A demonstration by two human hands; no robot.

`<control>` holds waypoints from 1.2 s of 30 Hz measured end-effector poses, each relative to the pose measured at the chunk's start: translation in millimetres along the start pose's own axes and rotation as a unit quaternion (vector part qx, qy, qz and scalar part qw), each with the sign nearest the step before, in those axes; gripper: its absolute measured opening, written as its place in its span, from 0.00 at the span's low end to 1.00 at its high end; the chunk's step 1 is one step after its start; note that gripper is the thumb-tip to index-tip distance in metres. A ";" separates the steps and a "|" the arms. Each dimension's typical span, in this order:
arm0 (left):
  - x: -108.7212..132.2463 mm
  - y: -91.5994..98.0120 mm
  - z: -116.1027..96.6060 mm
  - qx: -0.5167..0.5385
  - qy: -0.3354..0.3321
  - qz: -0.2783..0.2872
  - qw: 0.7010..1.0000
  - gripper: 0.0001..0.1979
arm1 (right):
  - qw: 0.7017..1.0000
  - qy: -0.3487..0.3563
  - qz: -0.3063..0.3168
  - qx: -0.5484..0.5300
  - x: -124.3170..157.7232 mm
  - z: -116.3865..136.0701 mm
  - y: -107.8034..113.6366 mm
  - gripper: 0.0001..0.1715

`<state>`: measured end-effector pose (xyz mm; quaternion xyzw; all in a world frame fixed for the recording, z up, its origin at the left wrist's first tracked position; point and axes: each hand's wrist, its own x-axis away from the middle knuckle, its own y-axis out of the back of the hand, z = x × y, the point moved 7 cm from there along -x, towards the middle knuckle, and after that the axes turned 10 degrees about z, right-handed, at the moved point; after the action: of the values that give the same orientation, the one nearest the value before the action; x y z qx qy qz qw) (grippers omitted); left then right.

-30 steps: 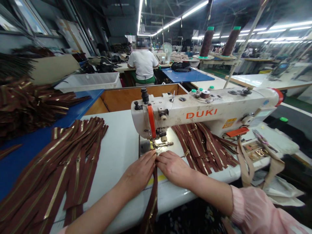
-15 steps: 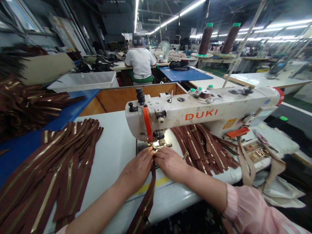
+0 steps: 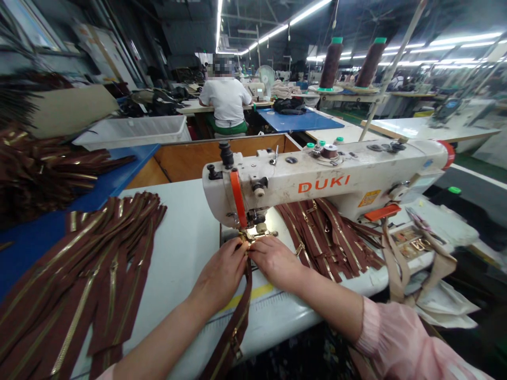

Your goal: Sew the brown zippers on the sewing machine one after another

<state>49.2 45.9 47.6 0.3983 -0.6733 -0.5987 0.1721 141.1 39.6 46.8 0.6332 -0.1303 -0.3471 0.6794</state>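
Note:
Under the needle area of a white sewing machine [image 3: 325, 184], a brown zipper [image 3: 233, 338] runs toward me and hangs over the table's front edge. My left hand [image 3: 224, 272] is closed, its fingertips pinching the zipper's far end close to the presser foot [image 3: 259, 232]. Pressed in from the other side, my right hand [image 3: 275, 261] is closed on the same zipper, its fingertips meeting the left ones. The zipper end itself is mostly hidden by my fingers.
Brown zippers [image 3: 91, 279] lie heaped on the left, with more zippers [image 3: 325, 237] behind the machine arm. A parts tray [image 3: 415, 243] and beige straps [image 3: 396, 264] are at right. Beyond, a person in a white shirt [image 3: 227, 100] sits near a white bin [image 3: 134, 132].
My left fingers have bent more and shifted slightly at the presser foot. The right hand stays almost in place on the zipper. The whole view has moved a little.

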 end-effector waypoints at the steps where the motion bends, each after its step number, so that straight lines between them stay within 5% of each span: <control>1: 0.0 0.7 -0.7 0.002 0.000 -0.002 1.000 0.15 | 1.000 -0.002 -0.002 0.001 0.2 -0.1 0.1 0.08; 22: 8.2 7.9 -9.8 0.043 0.050 0.014 0.998 0.15 | 0.999 -0.036 0.023 0.027 0.1 -2.9 0.5 0.08; 27: 61.6 7.6 -33.8 0.075 0.131 -0.001 0.989 0.15 | 0.997 -0.044 0.061 0.013 -0.5 -2.7 3.3 0.09; 31: 104.9 11.6 -64.5 0.016 0.110 -0.011 0.994 0.17 | 0.995 -0.071 0.070 -0.030 1.4 -0.8 7.1 0.11; 36: 101.2 11.5 -99.6 -0.058 0.111 0.131 0.983 0.24 | 0.984 -0.117 0.027 -0.131 17.0 6.7 12.6 0.19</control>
<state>52.8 -96.3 55.9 0.3596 -0.6607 -0.5611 0.3454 153.1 23.1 55.4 0.4903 -0.1794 -0.4142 0.7456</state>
